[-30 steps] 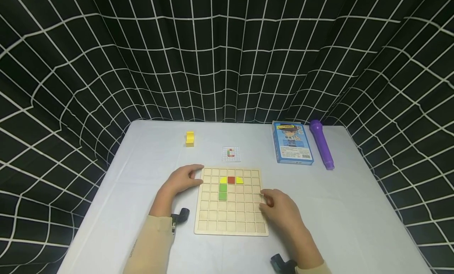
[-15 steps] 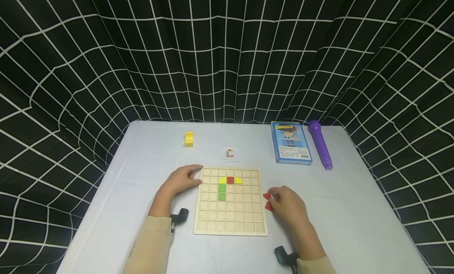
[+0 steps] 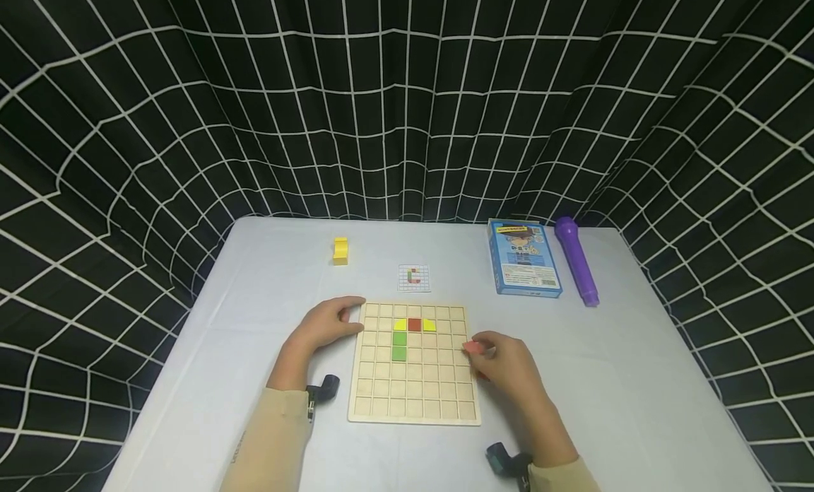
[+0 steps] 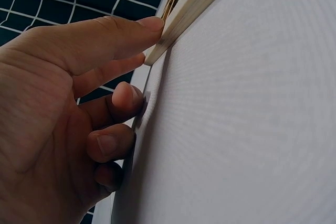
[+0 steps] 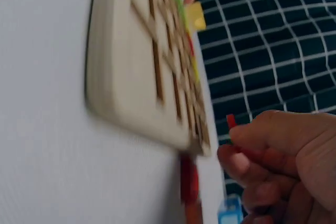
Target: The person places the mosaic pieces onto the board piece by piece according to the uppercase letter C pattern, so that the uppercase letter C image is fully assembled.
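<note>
The red piece is pinched between the thumb and fingertips of the right hand, raised over the right edge of the wooden grid board. A second red piece lies on the desk by this same edge; whether it touches, I cannot tell. On the board, nearer to its far edge, one red square sits between two yellow pieces, and two green squares go down from the left yellow one. The left hand has thumb and forefinger set wide apart, touching the board's left edge up to the far left corner. Beyond the board lies a small grid card. Toward the desk's far edge there are a yellow block at left and, near the far right corner, a blue box beside a purple stick.
</note>
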The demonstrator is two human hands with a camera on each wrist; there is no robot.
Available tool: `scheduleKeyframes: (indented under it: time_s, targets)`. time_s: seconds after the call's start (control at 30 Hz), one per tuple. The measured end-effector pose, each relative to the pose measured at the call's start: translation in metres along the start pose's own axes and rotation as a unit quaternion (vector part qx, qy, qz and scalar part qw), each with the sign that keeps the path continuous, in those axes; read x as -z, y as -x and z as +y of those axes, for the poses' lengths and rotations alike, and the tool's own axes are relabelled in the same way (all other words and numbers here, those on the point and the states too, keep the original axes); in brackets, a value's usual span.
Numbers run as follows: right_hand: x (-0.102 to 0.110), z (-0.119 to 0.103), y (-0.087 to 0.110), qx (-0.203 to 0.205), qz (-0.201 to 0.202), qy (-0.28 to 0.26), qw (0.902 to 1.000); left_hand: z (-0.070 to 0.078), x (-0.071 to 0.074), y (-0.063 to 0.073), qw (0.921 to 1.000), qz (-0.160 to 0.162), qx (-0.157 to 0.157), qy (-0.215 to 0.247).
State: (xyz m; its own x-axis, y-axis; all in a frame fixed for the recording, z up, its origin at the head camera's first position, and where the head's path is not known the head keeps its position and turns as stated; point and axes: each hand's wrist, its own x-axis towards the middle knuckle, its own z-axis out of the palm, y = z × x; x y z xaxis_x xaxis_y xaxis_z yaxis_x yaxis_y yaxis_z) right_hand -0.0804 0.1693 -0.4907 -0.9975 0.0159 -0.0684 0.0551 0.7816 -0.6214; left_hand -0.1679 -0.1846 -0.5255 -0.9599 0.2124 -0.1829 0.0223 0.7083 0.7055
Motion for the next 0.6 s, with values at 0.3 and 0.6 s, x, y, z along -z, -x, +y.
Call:
scheduleKeyframes:
  time_s: [0.3, 0.6]
  targets:
    - [-0.016, -0.035, 0.010, 0.060, -0.008, -0.040, 0.9973, -0.002, 0.000, -0.001, 1.0000, -0.001, -0.008, 0.002]
    - [-0.042, -0.058, 0.019, 0.132, -0.048, -0.039, 0.9893, -0.002, 0.001, -0.001, 1.0000, -0.004, -0.008, 0.001]
